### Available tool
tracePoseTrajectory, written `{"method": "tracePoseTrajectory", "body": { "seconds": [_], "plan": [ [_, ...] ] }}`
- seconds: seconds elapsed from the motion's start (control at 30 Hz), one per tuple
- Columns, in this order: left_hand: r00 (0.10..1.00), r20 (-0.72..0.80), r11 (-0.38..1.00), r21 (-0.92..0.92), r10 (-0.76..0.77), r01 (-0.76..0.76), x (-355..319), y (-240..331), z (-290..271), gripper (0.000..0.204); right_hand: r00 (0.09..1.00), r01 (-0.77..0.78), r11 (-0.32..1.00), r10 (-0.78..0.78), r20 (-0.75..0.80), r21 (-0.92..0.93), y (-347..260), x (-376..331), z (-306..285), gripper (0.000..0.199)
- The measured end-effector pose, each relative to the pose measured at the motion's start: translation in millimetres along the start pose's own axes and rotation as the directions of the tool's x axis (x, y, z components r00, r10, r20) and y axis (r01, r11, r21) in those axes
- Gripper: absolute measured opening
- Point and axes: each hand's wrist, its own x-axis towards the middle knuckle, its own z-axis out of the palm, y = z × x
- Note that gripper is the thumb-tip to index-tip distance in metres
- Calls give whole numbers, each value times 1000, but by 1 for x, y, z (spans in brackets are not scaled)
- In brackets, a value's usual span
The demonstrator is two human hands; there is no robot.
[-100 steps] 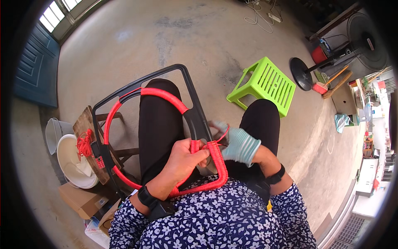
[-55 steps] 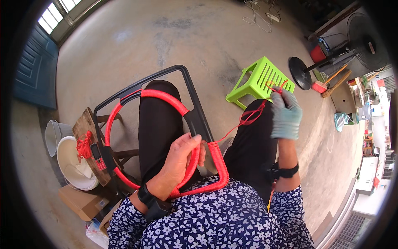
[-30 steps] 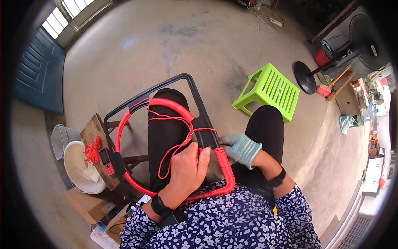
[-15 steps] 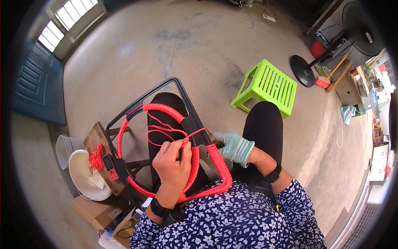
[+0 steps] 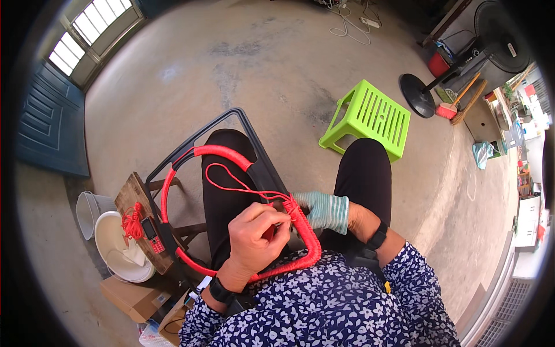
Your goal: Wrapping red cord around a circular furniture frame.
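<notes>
A black metal frame (image 5: 228,120) rests across my lap with a round ring (image 5: 222,153) on it, partly wrapped in red cord. My bare left hand (image 5: 254,228) pinches the loose red cord (image 5: 231,186) at the ring's right side. My right hand (image 5: 321,211), in a pale green glove, grips the ring's wrapped edge just beside it. The cord loops slack across the ring's opening.
A lime green plastic stool (image 5: 367,118) stands ahead on the concrete floor. To my left a small wooden stool (image 5: 139,199) carries a bundle of red cord and a small phone. White buckets (image 5: 113,246) and cardboard boxes (image 5: 136,298) sit beside it. A fan base and broom lie far right.
My right hand pulled the cord far out to the right, then came back to the ring. Both hands now meet at the ring's right side, with the cord slack.
</notes>
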Motion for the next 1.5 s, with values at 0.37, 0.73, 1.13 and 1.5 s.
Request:
{"method": "tracePoseTrajectory", "body": {
  "seconds": [0.37, 0.73, 1.13, 1.5],
  "plan": [
    [978, -165, 968, 236, 125, -84, 2, 1, -3, 17, 970, -55, 996, 69, -233, 68, 0, -8, -6, 29],
    [871, -109, 858, -265, -479, 439, 0, -1, 7, 31, 561, 696, 498, 72, -824, 517, 3, -89, -89, 18],
    [637, 500, 310, -588, -586, 747, 3, -17, 8, 15, 860, -30, 913, -184, -476, -407, -26, -29, -5, 45],
    [606, 492, 307, -559, -625, 770, 7, -17, 9, 13, 736, 330, 898, -52, -675, 290, 0, -32, -20, 34]
  ]
}}
